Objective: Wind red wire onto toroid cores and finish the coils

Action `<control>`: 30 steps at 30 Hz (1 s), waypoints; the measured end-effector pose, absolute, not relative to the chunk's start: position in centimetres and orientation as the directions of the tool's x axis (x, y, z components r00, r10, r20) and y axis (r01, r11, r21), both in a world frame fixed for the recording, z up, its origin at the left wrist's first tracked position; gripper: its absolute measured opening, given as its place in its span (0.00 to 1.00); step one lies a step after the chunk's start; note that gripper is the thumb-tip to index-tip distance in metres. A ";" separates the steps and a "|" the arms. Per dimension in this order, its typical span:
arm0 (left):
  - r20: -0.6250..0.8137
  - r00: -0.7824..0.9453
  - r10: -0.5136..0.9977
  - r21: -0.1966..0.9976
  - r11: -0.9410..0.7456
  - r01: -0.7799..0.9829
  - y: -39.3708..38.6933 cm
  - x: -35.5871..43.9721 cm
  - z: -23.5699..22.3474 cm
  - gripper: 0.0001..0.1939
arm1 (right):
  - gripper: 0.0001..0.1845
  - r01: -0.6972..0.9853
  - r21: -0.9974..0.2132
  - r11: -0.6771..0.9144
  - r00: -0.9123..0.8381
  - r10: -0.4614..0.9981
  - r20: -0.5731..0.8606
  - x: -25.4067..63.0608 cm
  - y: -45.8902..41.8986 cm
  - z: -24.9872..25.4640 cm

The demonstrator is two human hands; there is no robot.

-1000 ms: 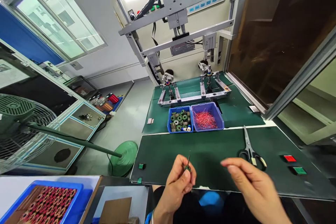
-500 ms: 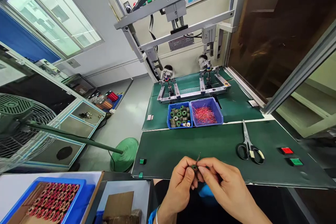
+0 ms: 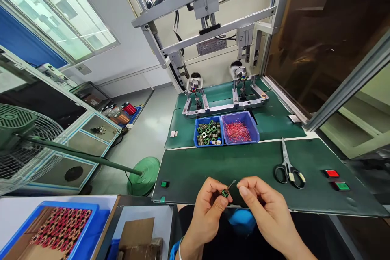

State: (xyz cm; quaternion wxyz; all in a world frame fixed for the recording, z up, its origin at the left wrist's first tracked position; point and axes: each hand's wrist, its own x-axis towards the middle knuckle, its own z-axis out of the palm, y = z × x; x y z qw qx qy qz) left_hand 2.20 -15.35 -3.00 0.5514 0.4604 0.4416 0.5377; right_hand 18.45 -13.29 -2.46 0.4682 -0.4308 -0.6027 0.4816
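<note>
In front of me, above the bench's near edge, my left hand (image 3: pixel 210 207) pinches a small green slotted motor stator core (image 3: pixel 225 193) between thumb and fingers. A short thin dark lead (image 3: pixel 232 184) sticks up from the core toward the right. My right hand (image 3: pixel 265 207) is a little to the right, apart from the core, with thumb and forefinger pressed together. Whether anything thin is in that pinch cannot be made out. Scissors (image 3: pixel 287 166) with black handles lie on the green bench beyond my right hand.
A blue bin (image 3: pixel 209 132) of green stator cores sits beside a purple bin (image 3: pixel 240 128) of red wire pieces. Behind them stands a winding fixture (image 3: pixel 225 107). Red (image 3: pixel 331 173) and green buttons (image 3: pixel 341 186) are at right. At lower left, a blue tray (image 3: pixel 95 208) contains red-wound cores.
My right hand has moved off the stator core to the right, leaving a gap. My left hand still grips the core, and its lead shows more clearly. The view has shifted slightly.
</note>
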 end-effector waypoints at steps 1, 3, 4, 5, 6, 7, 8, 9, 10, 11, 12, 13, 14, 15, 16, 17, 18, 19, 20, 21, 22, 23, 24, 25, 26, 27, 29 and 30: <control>0.015 0.018 1.000 0.986 -0.012 -0.168 -15.4 2.2 -3.0 0.12 | 0.14 0.079 -0.982 0.171 -0.205 0.967 0.152 18.4 -13.3 -2.5; 0.029 0.000 1.000 0.993 -0.029 -0.116 -15.6 2.1 -3.0 0.11 | 0.11 0.106 -0.968 0.226 -0.220 0.955 0.199 18.2 -13.4 -2.4; 0.039 -0.007 0.999 0.995 -0.039 -0.087 -15.6 2.0 -3.1 0.10 | 0.10 0.124 -0.956 0.267 -0.210 0.948 0.238 18.0 -13.5 -2.4; 0.048 -0.014 0.999 0.997 -0.049 -0.058 -15.7 2.0 -3.1 0.10 | 0.08 0.143 -0.941 0.307 -0.195 0.941 0.277 17.9 -13.6 -2.3; 0.057 -0.019 0.998 0.998 -0.058 -0.034 -15.8 2.0 -3.2 0.09 | 0.07 0.160 -0.927 0.340 -0.186 0.932 0.310 17.8 -13.6 -2.2; 0.064 -0.023 0.998 0.998 -0.065 -0.018 -15.8 2.0 -3.3 0.09 | 0.07 0.172 -0.914 0.367 -0.185 0.924 0.336 17.7 -13.6 -2.2; 0.067 -0.029 0.997 0.998 -0.067 -0.015 -15.9 2.0 -3.3 0.09 | 0.08 0.178 -0.904 0.388 -0.193 0.915 0.355 17.6 -13.7 -2.1; 0.063 -0.034 0.997 0.998 -0.064 -0.025 -15.9 2.1 -3.4 0.08 | 0.09 0.180 -0.896 0.407 -0.213 0.905 0.368 17.6 -13.7 -2.0; 0.053 -0.036 0.998 0.997 -0.055 -0.048 -15.9 2.2 -3.5 0.08 | 0.10 0.179 -0.889 0.422 -0.240 0.895 0.376 17.6 -13.8 -1.9; 0.042 -0.036 0.998 0.996 -0.045 -0.082 -15.8 2.3 -3.5 0.08 | 0.10 0.172 -0.885 0.433 -0.264 0.886 0.382 17.7 -13.8 -1.8; 0.031 -0.034 0.999 0.992 -0.035 -0.125 -15.8 2.4 -3.6 0.07 | 0.11 0.160 -0.885 0.437 -0.283 0.879 0.383 17.7 -13.9 -1.7; 0.023 -0.029 0.999 0.985 -0.027 -0.173 -15.8 2.6 -3.7 0.07 | 0.11 0.145 -0.889 0.434 -0.294 0.877 0.380 17.8 -13.9 -1.6; 0.018 -0.024 1.000 0.975 -0.023 -0.220 -15.7 2.7 -3.8 0.06 | 0.12 0.130 -0.896 0.424 -0.300 0.878 0.372 17.8 -13.9 -1.6; 0.017 -0.019 1.000 0.965 -0.022 -0.263 -15.6 2.8 -3.9 0.06 | 0.12 0.118 -0.905 0.408 -0.295 0.885 0.360 17.9 -14.0 -1.6; 0.019 -0.016 1.000 0.955 -0.023 -0.297 -15.6 2.9 -4.0 0.05 | 0.12 0.108 -0.915 0.388 -0.282 0.895 0.346 18.0 -14.0 -1.7; 0.025 -0.014 1.000 0.946 -0.028 -0.322 -15.5 2.9 -4.1 0.05 | 0.11 0.103 -0.926 0.364 -0.267 0.906 0.327 18.1 -14.0 -1.8; 0.032 -0.014 0.999 0.940 -0.034 -0.341 -15.4 3.0 -4.1 0.05 | 0.11 0.102 -0.936 0.338 -0.254 0.918 0.304 18.1 -13.9 -1.9; 0.037 -0.014 0.999 0.934 -0.040 -0.356 -15.3 3.0 -4.0 0.05 | 0.11 0.102 -0.944 0.314 -0.245 0.928 0.282 18.2 -13.9 -2.0; 0.037 -0.014 0.999 0.926 -0.040 -0.374 -15.2 3.1 -3.9 0.05 | 0.11 0.105 -0.950 0.294 -0.240 0.935 0.262 18.2 -13.9 -2.2; 0.028 -0.013 1.000 0.915 -0.031 -0.403 -15.1 3.2 -3.8 0.06 | 0.11 0.113 -0.954 0.279 -0.242 0.939 0.246 18.2 -14.0 -2.3; 0.008 -0.009 1.000 0.898 -0.011 -0.440 -15.1 3.3 -3.6 0.06 | 0.10 0.130 -0.955 0.268 -0.252 0.940 0.230 18.1 -14.0 -2.3; -0.022 -0.001 1.000 0.876 0.019 -0.481 -15.1 3.4 -3.4 0.06 | 0.10 0.150 -0.953 0.264 -0.265 0.939 0.218 17.9 -14.0 -2.4; -0.060 0.014 0.998 0.848 0.059 -0.526 -15.1 3.6 -3.2 0.07 | 0.09 0.168 -0.950 0.262 -0.285 0.936 0.208 17.8 -14.0 -2.3; -0.101 0.037 0.994 0.813 0.104 -0.573 -15.1 3.8 -3.1 0.07 | 0.09 0.180 -0.948 0.261 -0.310 0.930 0.197 17.6 -14.0 -2.3; -0.138 0.064 0.988 0.774 0.148 -0.616 -15.2 3.9 -2.9 0.08 | 0.10 0.185 -0.948 0.259 -0.337 0.923 0.186 17.5 -14.0 -2.2; -0.167 0.089 0.982 0.735 0.185 -0.652 -15.2 4.0 -2.8 0.08 | 0.10 0.185 -0.949 0.255 -0.362 0.916 0.175 17.4 -13.9 -2.0; -0.201 0.109 0.974 0.673 0.218 -0.707 -15.2 4.1 -2.6 0.09 | 0.11 0.187 -0.953 0.240 -0.413 0.899 0.146 17.4 -13.9 -1.7; -0.206 0.100 0.973 0.653 0.213 -0.726 -15.1 4.0 -2.4 0.10 | 0.11 0.188 -0.955 0.230 -0.438 0.890 0.128 17.5 -13.9 -1.5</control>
